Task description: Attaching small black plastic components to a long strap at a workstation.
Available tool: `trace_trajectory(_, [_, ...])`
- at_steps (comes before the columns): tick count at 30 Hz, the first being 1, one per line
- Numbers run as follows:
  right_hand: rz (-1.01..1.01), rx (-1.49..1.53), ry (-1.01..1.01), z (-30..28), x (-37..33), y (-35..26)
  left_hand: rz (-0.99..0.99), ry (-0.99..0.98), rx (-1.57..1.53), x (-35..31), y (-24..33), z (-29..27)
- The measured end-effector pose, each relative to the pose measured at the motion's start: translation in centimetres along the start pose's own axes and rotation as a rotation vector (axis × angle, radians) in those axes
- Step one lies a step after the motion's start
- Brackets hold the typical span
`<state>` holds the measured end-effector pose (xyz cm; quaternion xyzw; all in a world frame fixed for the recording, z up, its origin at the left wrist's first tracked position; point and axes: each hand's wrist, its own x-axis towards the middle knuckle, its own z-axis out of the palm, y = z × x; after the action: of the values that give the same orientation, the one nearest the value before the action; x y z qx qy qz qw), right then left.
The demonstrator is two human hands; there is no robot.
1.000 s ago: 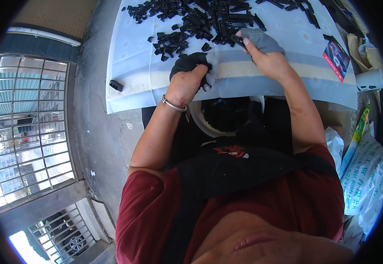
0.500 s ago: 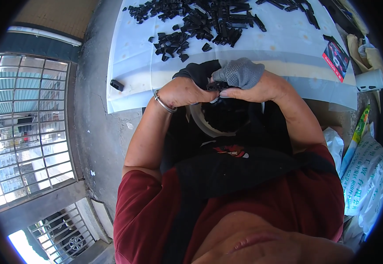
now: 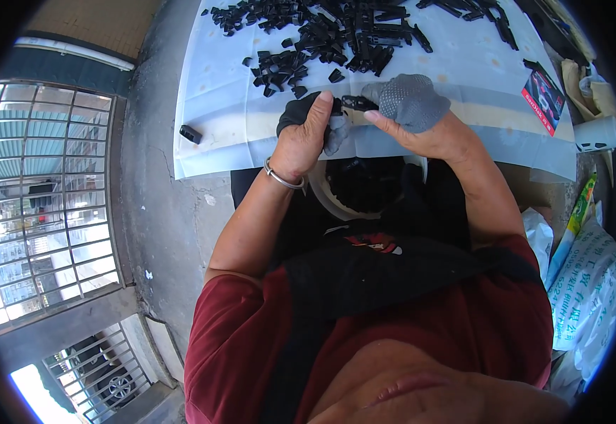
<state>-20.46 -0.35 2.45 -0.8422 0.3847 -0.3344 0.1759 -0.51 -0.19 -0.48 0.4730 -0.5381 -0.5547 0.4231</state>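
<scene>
My right hand (image 3: 417, 113), its fingers covered in grey dotted fabric with the thumb bare, pinches a small black plastic part (image 3: 357, 103) above the near edge of the table. Close by on the left is my left hand (image 3: 309, 128), in black and grey finger covering, its thumb pointing up. The left fingers are curled, and whatever they may hold is hidden. Beneath both hands, a round tub (image 3: 328, 201) with a pale rim sits at my lap, with dark pieces in it. Farther back on the table lies a heap of black plastic parts (image 3: 322, 42).
A white cloth (image 3: 237, 157) covers the table. One black piece (image 3: 190, 134) lies apart near its left edge. To the right are a red and black card (image 3: 543, 100), a white cup (image 3: 596, 133) and plastic bags (image 3: 584, 283). A barred window (image 3: 46, 198) is at left.
My hands have moved apart and slightly up from where they met. The black part now shows in my right fingers, the left thumb has lifted, and the tub is more visible.
</scene>
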Motion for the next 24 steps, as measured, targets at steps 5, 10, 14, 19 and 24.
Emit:
trace_trajectory(5, [-0.033,-0.115,-0.031,-0.3,-0.3,-0.1,0.049,-0.022,0.136,0.2,0.6,-0.1])
trace_trajectory(10, [-0.007,-0.027,-0.051,1.0,-0.3,-0.5,0.300,0.026,0.484,0.0,1.1,1.0])
trace_trajectory(14, [0.006,-0.007,-0.133,2.0,-0.4,-0.8,0.231,-0.103,0.662,-0.6,1.2,0.9])
trace_trajectory(19, [0.202,-0.184,-0.359,-0.5,0.9,0.4,0.248,-0.336,0.946,-0.4,2.4,-0.6])
trace_trajectory(24, [0.402,-0.487,0.035,0.9,2.5,4.7,0.571,0.173,1.160,4.6,1.1,0.3])
